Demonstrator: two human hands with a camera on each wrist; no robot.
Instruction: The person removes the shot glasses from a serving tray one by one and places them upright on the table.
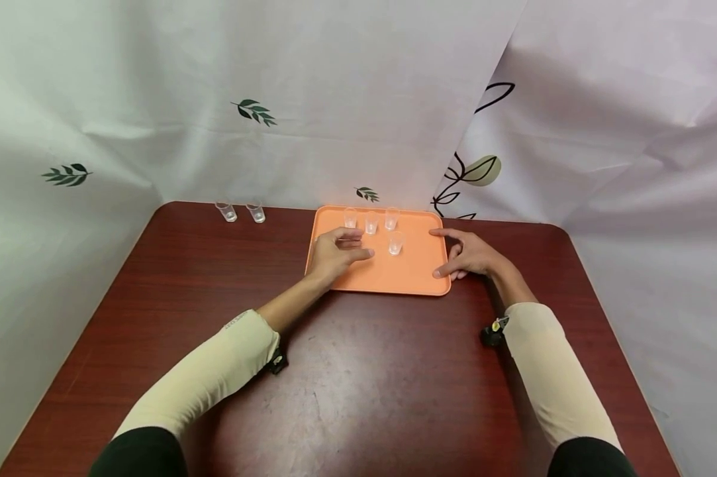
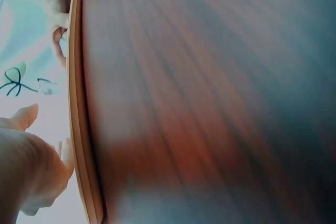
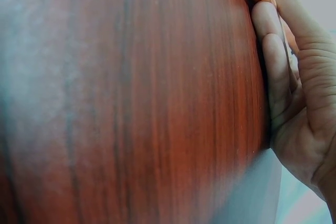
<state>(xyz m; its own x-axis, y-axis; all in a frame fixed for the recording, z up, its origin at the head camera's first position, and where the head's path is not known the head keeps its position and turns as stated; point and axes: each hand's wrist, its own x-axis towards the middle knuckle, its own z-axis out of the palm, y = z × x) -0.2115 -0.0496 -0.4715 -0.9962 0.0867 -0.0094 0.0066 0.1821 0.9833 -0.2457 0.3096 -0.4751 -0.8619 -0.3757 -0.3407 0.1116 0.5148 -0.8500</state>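
Observation:
An orange tray (image 1: 418, 262) lies at the back of the table, bearing several small clear plastic cups: one cup (image 1: 396, 243) stands in front of the row behind it. My left hand (image 1: 337, 254) is over the tray's left part, thumb and fingers apart with nothing seen between them. In the left wrist view, that hand (image 2: 37, 166) shows beside the tray's edge (image 2: 79, 93). At the tray's right end, my right hand (image 1: 471, 255) holds the rim. The right wrist view has its thumb over the edge and other fingers (image 3: 275, 69) against the outer side.
Two more clear cups, one (image 1: 227, 211) left of the other (image 1: 255, 212), stand at the table's back left edge. The dark red wooden table (image 1: 358, 377) stretches toward me. A white curtain (image 1: 310, 152) with leaf prints hangs right behind it.

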